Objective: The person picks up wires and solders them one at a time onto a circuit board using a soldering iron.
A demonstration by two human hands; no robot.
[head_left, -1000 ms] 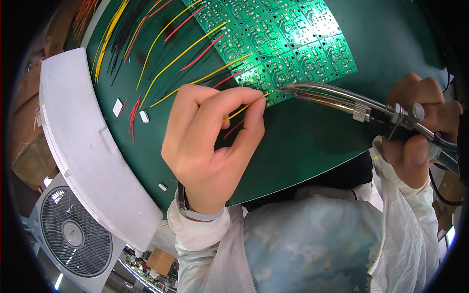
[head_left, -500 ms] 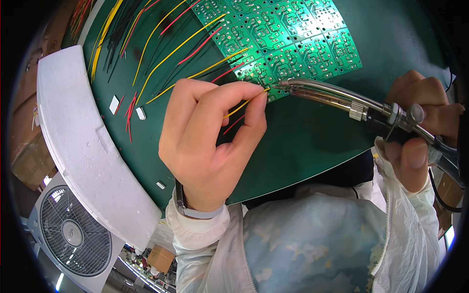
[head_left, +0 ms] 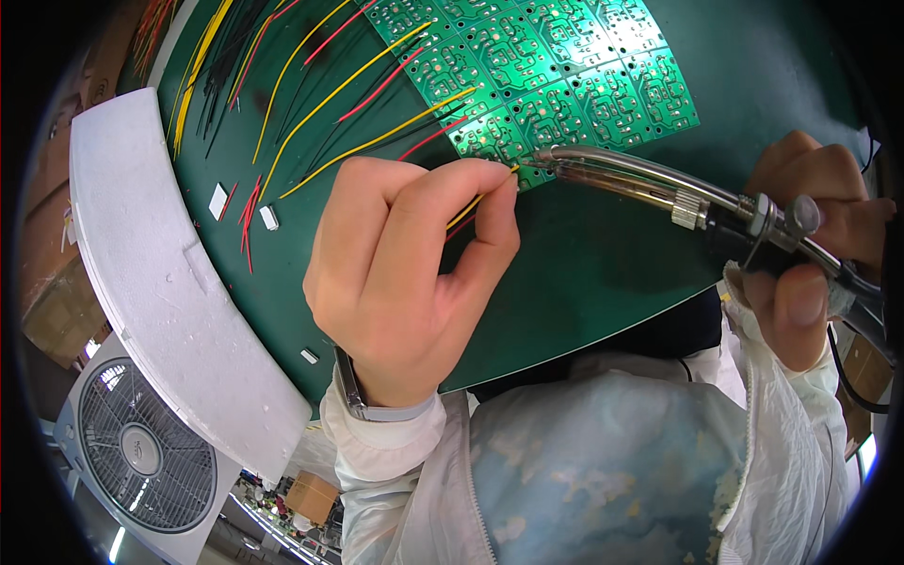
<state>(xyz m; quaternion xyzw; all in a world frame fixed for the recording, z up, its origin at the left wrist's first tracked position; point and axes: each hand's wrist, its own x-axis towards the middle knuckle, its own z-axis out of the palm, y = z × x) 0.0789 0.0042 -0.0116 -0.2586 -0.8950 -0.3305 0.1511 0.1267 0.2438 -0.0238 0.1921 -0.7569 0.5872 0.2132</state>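
My left hand (head_left: 405,268) pinches a yellow wire (head_left: 467,213) between thumb and forefinger, close to its end. That end meets the near corner of a green circuit board panel (head_left: 556,71). In my right hand (head_left: 815,226) is a soldering iron (head_left: 692,209) with a curved metal tube along its top. Its tip touches or nearly touches the board just right of the wire end; which of the two I cannot tell. Several yellow, red and black wires run from the panel's left edge, among them a red wire (head_left: 433,139). Part of the held wire is hidden by my fingers.
A long white foam block (head_left: 179,273) lines the table's left edge. Loose wires (head_left: 212,66), short red wire pieces (head_left: 250,221) and small white blocks (head_left: 269,217) lie on the green table (head_left: 565,282). A box fan (head_left: 141,452) stands below left. A black cable (head_left: 852,381) hangs at right.
My left hand has tilted slightly, and the pinched wire now shows less below the fingers. The attached wires have shifted slightly left. The soldering iron stays almost where it was.
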